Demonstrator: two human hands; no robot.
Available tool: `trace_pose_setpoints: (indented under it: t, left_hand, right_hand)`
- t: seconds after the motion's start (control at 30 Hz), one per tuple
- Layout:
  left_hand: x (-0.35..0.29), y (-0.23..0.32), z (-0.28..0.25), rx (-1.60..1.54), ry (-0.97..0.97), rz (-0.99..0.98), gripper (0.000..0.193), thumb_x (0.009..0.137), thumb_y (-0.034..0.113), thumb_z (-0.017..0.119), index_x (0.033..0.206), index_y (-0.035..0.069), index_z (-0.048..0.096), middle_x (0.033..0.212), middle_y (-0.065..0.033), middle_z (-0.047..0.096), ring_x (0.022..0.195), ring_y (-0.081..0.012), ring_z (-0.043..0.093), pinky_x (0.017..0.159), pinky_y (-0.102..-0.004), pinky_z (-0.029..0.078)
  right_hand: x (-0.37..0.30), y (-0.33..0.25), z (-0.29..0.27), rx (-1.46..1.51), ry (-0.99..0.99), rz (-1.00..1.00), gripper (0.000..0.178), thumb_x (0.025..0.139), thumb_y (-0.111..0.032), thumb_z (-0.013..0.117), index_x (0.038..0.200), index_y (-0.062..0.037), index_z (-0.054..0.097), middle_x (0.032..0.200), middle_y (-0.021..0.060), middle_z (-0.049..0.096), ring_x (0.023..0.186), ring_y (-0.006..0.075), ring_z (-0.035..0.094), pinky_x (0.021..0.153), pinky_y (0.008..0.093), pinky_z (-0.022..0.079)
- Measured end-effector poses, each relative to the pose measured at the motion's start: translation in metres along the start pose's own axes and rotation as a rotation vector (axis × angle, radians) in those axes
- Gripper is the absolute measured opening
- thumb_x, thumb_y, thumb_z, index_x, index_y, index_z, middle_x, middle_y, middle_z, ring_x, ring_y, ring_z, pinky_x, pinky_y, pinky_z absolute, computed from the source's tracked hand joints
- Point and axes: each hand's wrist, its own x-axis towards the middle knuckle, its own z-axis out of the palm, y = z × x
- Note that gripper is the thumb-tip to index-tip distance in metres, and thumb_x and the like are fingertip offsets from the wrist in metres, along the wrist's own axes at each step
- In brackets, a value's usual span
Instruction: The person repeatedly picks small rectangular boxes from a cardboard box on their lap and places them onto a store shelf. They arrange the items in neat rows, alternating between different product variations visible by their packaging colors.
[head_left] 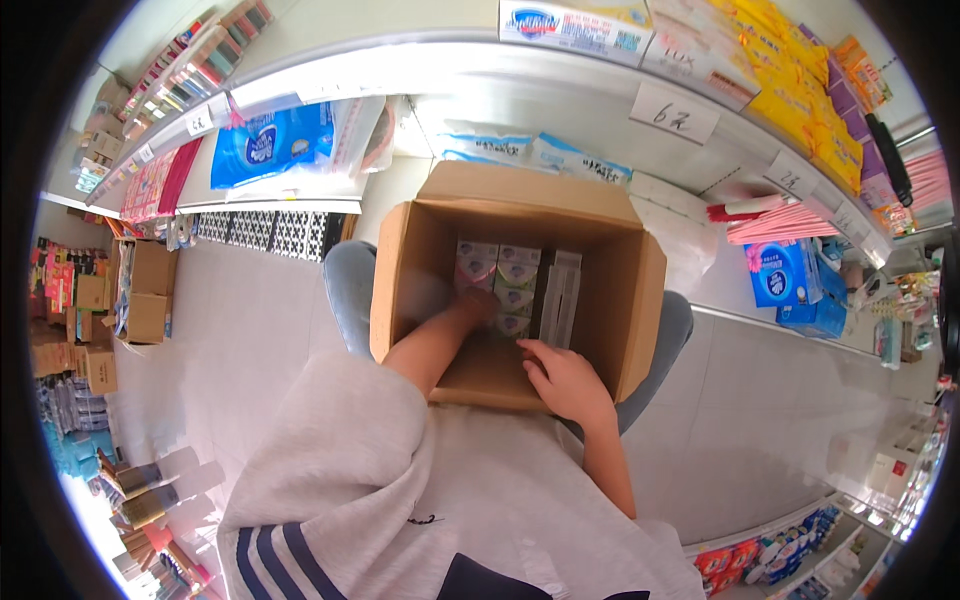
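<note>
Evidently the small boxed packs [516, 297] lay deep inside the open carton [642, 330], toward its middle, ranged in columns running near to far. Those in the two left columns, one with pink labels and one with green, showed printed faces up toward the opening, and each looked longer from left to right. A pale narrow pack [561, 302] on the right had its long axis near to far; the tight rows probably saved room and kept the packs steady.

The left hand [480, 307] reached down at the pink-labelled column; shadow hid its fingertips, so whether it grasped a pack could not be told. The right hand [568, 380] hung loosely curled at the near right, thumb and forefinger parted, with nothing visibly in it, perhaps to steady or receive.

The carton stood mouth up between the knees [350, 295], likely for easy reach, its flaps spread outward. Beyond its far flap, blue-and-white packets [582, 158] lay on a white shelf.
</note>
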Motion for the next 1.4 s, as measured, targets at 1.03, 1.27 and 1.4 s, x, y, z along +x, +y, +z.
trace_pose_setpoints:
  t: [1.03, 1.27, 1.4]
  left_hand:
    - [-0.312, -0.067, -0.407, -0.860, 1.293, 0.356, 0.068, 0.089, 0.013, 0.077, 0.149, 0.005, 0.046, 0.120, -0.0090, 0.067, 0.104, -0.0151, 0.065, 0.090, -0.0318, 0.050]
    - [-0.268, -0.113, -0.431, -0.578, 1.538, 0.197, 0.090, 0.073, 0.026, 0.093, 0.146, 0.001, 0.047, 0.128, -0.0187, 0.066, 0.122, -0.0280, 0.062, 0.105, -0.0391, 0.047]
    - [-0.257, -0.131, -0.444, -0.513, 1.432, 0.117, 0.087, 0.068, 0.037, 0.095, 0.133, -0.005, 0.056, 0.109, -0.0236, 0.071, 0.106, -0.0355, 0.068, 0.094, -0.0392, 0.053]
  right_hand:
    - [0.090, -0.202, -0.160, -0.805, 0.802, -1.019, 0.064, 0.071, -0.015, 0.085, 0.132, -0.0130, 0.064, 0.132, 0.0075, 0.062, 0.121, 0.0311, 0.060, 0.104, 0.0487, 0.048]
    - [0.159, -0.238, -0.202, -0.516, 0.731, -0.835, 0.061, 0.078, -0.018, 0.085, 0.134, -0.0089, 0.061, 0.135, 0.0149, 0.062, 0.123, 0.0361, 0.059, 0.103, 0.0424, 0.048]
    - [0.175, -0.230, -0.209, -0.485, 0.622, -0.730, 0.056, 0.082, -0.020, 0.082, 0.132, -0.0075, 0.061, 0.136, 0.0166, 0.062, 0.124, 0.0372, 0.059, 0.104, 0.0424, 0.047]
